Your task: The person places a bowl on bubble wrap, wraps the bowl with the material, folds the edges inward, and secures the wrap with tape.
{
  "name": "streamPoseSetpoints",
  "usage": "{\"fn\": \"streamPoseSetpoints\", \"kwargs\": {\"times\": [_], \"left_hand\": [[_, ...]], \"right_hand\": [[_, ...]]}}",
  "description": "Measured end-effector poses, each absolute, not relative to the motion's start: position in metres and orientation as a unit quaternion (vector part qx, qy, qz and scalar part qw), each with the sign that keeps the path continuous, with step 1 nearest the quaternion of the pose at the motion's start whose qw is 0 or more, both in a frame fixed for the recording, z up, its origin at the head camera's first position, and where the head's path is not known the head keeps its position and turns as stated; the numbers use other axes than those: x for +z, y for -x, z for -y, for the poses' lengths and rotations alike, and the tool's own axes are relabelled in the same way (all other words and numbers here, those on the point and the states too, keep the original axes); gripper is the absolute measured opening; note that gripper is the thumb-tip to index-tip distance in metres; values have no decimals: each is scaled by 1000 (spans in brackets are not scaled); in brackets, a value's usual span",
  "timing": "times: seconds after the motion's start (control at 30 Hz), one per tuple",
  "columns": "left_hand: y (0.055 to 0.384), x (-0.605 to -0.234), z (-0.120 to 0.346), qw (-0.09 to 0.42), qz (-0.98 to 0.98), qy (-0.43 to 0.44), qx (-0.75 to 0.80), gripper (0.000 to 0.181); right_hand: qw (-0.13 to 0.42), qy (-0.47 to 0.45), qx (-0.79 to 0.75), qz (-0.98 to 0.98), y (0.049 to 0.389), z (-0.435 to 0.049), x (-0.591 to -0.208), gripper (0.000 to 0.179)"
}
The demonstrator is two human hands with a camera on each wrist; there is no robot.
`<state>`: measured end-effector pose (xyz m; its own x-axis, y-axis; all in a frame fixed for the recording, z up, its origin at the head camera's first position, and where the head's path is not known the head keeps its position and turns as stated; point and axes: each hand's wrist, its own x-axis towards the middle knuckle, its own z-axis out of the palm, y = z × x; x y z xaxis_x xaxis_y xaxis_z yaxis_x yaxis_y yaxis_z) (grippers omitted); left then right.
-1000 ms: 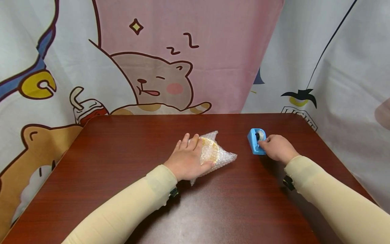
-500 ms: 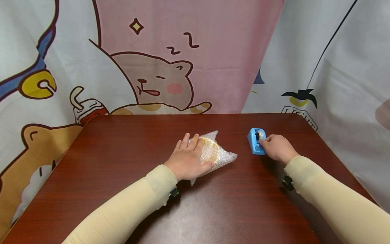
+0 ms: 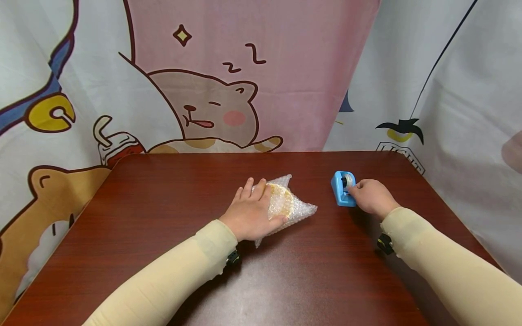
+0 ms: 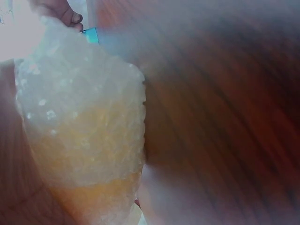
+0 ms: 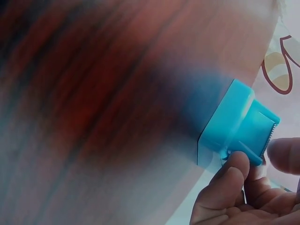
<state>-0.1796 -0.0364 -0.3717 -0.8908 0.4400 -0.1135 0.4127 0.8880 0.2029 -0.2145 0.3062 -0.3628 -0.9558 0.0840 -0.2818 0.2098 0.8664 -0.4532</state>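
Note:
My left hand (image 3: 250,213) lies flat with spread fingers on a bubble-wrapped bundle (image 3: 297,209) at the middle of the table. Something round, yellow and pale, shows through the wrap; the hand covers the bundle's left part. In the left wrist view the bubble wrap (image 4: 89,103) fills the left half. To the right, a light blue tape dispenser (image 3: 337,190) with a small clear roll stands on the table. My right hand (image 3: 373,197) grips it at its right side, its thumb (image 5: 286,154) close by the toothed cutter and curled fingers (image 5: 222,187) against the body.
The dark red-brown wooden table (image 3: 163,194) reaches back to a cartoon-print curtain (image 3: 302,81), which also hangs along both sides. Cream sleeves (image 3: 163,280) cover both forearms, with a small black device (image 3: 385,243) at each wrist.
The right thumb has shifted slightly up and away along the tape dispenser. My left hand and the bundle have stayed in place.

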Motion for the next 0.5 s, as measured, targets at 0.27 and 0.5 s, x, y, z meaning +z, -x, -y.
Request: {"fn": "streamPoseSetpoints", "kwargs": {"times": [0.27, 0.5], "left_hand": [[179, -372, 36, 80, -968, -219, 87, 97], [181, -373, 36, 77, -969, -219, 89, 99]], "right_hand": [[120, -80, -253, -957, 214, -305, -363, 52], [104, -77, -258, -957, 215, -306, -366, 47]]}}
